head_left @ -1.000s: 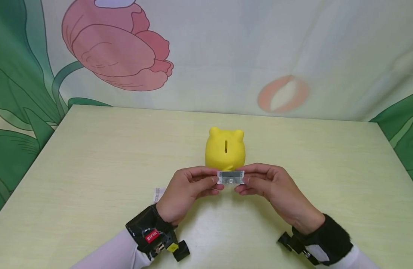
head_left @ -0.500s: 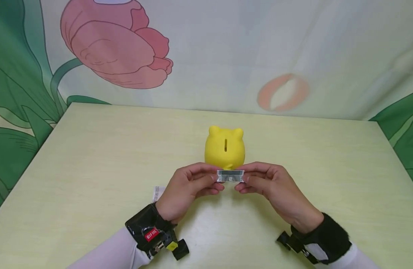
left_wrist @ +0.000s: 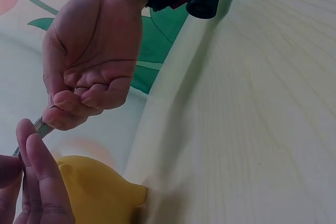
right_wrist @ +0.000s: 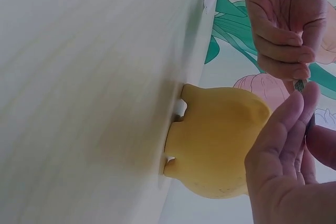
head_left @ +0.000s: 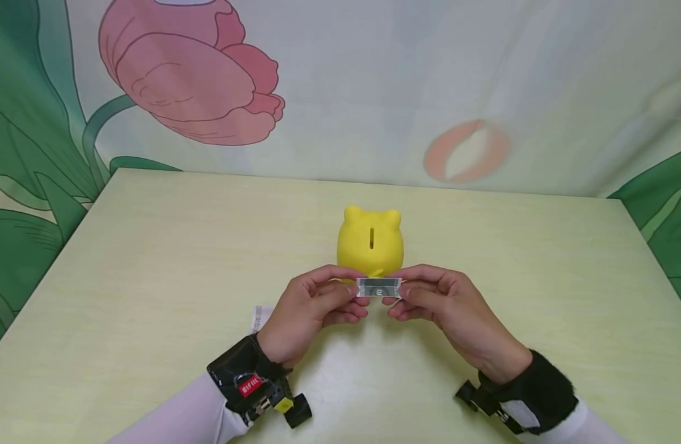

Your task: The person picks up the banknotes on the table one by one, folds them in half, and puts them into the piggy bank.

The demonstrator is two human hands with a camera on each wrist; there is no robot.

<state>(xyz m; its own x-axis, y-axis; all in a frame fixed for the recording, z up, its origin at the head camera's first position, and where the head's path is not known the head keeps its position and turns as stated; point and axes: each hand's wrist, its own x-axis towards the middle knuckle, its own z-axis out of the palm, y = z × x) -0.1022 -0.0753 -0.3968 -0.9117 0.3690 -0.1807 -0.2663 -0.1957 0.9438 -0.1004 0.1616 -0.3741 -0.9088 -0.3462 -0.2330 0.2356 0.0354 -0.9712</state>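
Note:
A small flat rectangular packet (head_left: 379, 288), grey with a dark band and pale ends, is stretched level between both hands in the head view. My left hand (head_left: 312, 305) pinches its left end between thumb and fingers. The right hand (head_left: 451, 308) pinches the opposite end the same way. Just beyond the fingertips stands a yellow piggy bank (head_left: 355, 250), its coin slot facing up and its two ears on the far side. In the right wrist view the packet (right_wrist: 299, 85) shows edge-on, mostly hidden by fingers, above the tabletop beside the bank (right_wrist: 218, 142).
A white slip with small print (head_left: 260, 317) lies on the pale wooden table (head_left: 179, 259), partly covered by the left wrist. Behind the table's far edge hangs a curtain (head_left: 362, 92) with flowers and leaves. Both wrists wear black straps with small cameras.
Hands and packet keep almost the same pose, with a very slight shift upward in the view, which the whole scene shares. Both ends of the packet stay pinched.

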